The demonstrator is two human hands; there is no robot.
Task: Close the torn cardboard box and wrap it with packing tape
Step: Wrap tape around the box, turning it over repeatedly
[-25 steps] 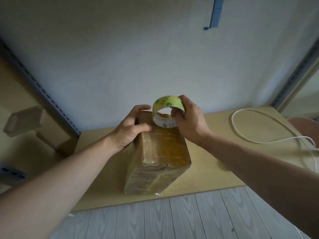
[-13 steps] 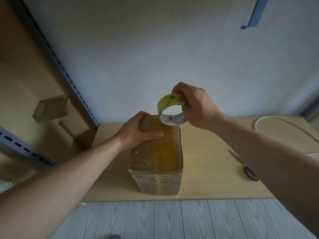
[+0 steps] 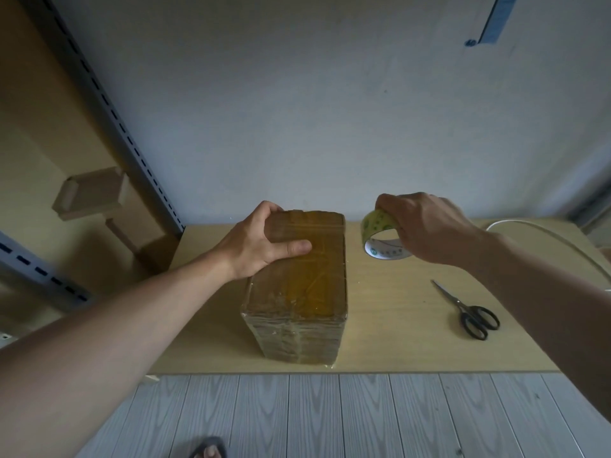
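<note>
The cardboard box [image 3: 307,292] lies closed on the low wooden table [image 3: 396,325], its faces shiny with clear tape. My left hand [image 3: 261,242] grips the box's far left corner, thumb lying on the top face. To the right of the box, my right hand [image 3: 426,226] holds the yellow-green tape roll [image 3: 380,236] by its upper rim, low over the table and apart from the box. Whether a strip of tape still joins roll and box I cannot tell.
Black-handled scissors [image 3: 469,312] lie on the table to the right. A white cable [image 3: 545,236] curves along the back right. A grey slotted shelf upright [image 3: 132,140] and a wooden bracket [image 3: 92,193] stand at the left. Grey floorboards [image 3: 330,414] run in front.
My right hand has carried the tape roll from above the box's far end down to the right, beside the box. The left hand keeps its grip on the far corner.
</note>
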